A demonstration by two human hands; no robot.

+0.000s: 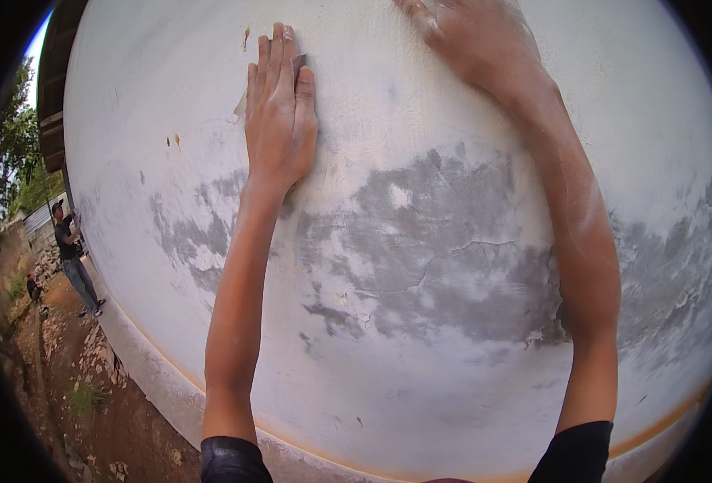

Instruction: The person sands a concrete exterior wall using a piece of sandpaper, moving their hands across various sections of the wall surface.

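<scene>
My left hand [279, 121] lies against a pale plastered wall [356, 105], its fingers stretched upward and dusted white. Under it is a folded piece of sandpaper [298, 61]; a brownish edge shows between thumb and forefinger, and a paler corner sticks out beside the palm. My right hand [484, 40], also dusty, is higher on the wall and to the right. Its thumb side points left, but the upper edge cuts off most of its fingers, so any object in it is hidden. Below both hands, grey patches [444, 233] show where the white coat is worn away and cracked.
Along the wall's foot runs a yellowish line above a concrete ledge [163, 386]. At far left, another person [72, 258] stands facing the wall on brown, stony ground [90, 402]. A second figure [34, 288] is low down behind. Trees and a dark roof edge [54, 88] appear upper left.
</scene>
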